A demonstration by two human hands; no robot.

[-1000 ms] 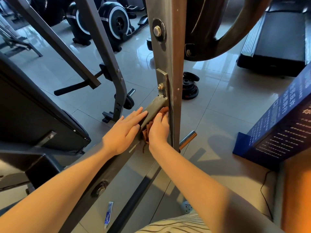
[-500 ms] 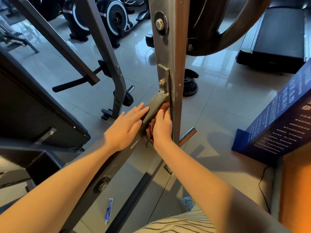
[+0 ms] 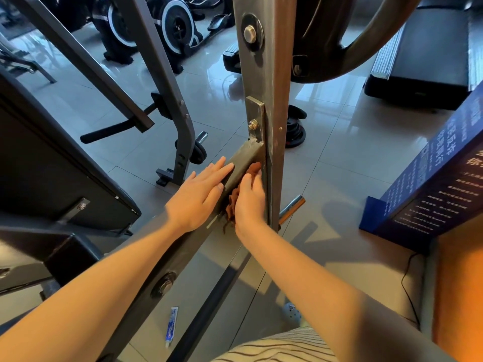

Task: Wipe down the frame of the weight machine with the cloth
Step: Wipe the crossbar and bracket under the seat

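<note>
Student: Moved since the earlier view: only the right hand and the cloth, a little back along the slanted beam, away from the bolt; the left hand has kept its place. Correct?

Tutor: Correct. By size, then: the frame of the machine fills the centre; its upright post rises through the view, and the slanted beam meets it just below a bolted plate; a black padded bench lies to the left, a blue sign to the right.

Student: And the arms?

Tutor: Both forearms bare, reaching forward from the lower edge and converging on the joint; the left lies over the beam's lower length, the right runs beside the post.

Student: The hands?

Tutor: Left hand flat, palm down on the beam's upper face, fingers straight and together, pointing at the post, holding nothing; right hand on edge against the beam's right side, fingers nearly straight and close together, not curled, pressing the cloth to the metal.

Student: Where does the cloth lie?

Tutor: Rust-brown, bunched between the right palm and the beam, in the corner where beam meets post; one fold shows past the fingertips, a frayed end hangs below the wrist; smallest, a toothpaste tube on the tiled floor beneath the beam.
</note>
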